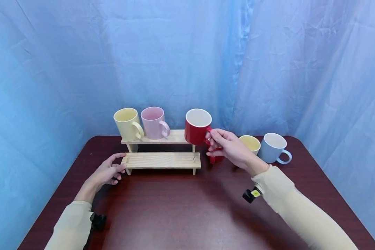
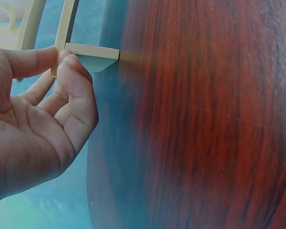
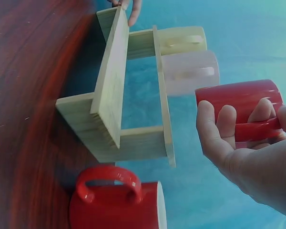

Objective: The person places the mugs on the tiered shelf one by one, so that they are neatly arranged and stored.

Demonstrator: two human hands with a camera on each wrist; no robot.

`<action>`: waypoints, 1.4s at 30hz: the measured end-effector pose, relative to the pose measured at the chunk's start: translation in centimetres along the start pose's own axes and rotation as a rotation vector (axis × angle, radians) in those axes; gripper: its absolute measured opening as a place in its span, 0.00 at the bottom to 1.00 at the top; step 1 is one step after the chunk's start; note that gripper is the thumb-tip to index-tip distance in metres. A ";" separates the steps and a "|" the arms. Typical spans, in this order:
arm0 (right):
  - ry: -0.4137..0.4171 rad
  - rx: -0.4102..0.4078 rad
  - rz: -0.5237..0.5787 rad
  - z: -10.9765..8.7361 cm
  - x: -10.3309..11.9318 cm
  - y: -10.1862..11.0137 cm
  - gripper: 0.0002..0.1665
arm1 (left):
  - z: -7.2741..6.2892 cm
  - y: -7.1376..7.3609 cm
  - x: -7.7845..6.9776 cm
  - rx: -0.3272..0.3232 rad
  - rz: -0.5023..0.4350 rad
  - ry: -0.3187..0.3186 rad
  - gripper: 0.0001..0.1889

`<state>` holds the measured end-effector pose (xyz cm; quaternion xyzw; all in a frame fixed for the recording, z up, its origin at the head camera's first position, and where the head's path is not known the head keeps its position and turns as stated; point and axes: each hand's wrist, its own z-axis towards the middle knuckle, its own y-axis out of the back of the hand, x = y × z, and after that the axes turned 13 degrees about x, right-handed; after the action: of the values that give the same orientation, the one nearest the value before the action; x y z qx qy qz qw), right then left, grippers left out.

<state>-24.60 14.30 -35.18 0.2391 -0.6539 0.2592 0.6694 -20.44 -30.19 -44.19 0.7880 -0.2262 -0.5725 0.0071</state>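
Note:
My right hand [image 1: 229, 146] holds a red mug [image 1: 193, 134] by its handle, upright with the white inside showing. The mug is raised by the right part of the upper shelf of a two-tier wooden rack [image 1: 172, 160], overlapping that shelf in the head view. With thumb and finger, my left hand [image 1: 103, 173] pinches the left end of the rack's lower shelf. On the upper shelf stand a pale yellow mug [image 1: 124, 130] and, beside it, a pink mug [image 1: 151, 130], both with handles turned rightward.
A second red mug [image 3: 109, 205] stands on the table right of the rack, mostly hidden by my right hand in the head view. Farther right are another yellow mug [image 1: 251, 143] and a light blue mug [image 1: 269, 152]. Blue curtains [image 1: 175, 62] hang behind the dark table [image 1: 168, 208].

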 end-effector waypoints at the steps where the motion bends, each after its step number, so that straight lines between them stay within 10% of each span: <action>1: -0.008 -0.003 0.003 0.6 0.1 -0.2 0.20 | 0.0 0.0 0.0 0.001 0.000 0.000 0.32; 18: -0.106 0.002 0.022 6.9 0.0 -0.8 0.21 | 0.2 0.1 0.3 0.008 0.007 -0.001 0.31; 42: -0.111 0.006 0.003 8.0 -1.4 -0.8 0.22 | 0.3 0.2 0.5 0.001 0.010 -0.002 0.31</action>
<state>-30.13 8.35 -36.27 0.2541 -0.6897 0.2485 0.6309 -20.61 -30.45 -44.67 0.7862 -0.2305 -0.5733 0.0092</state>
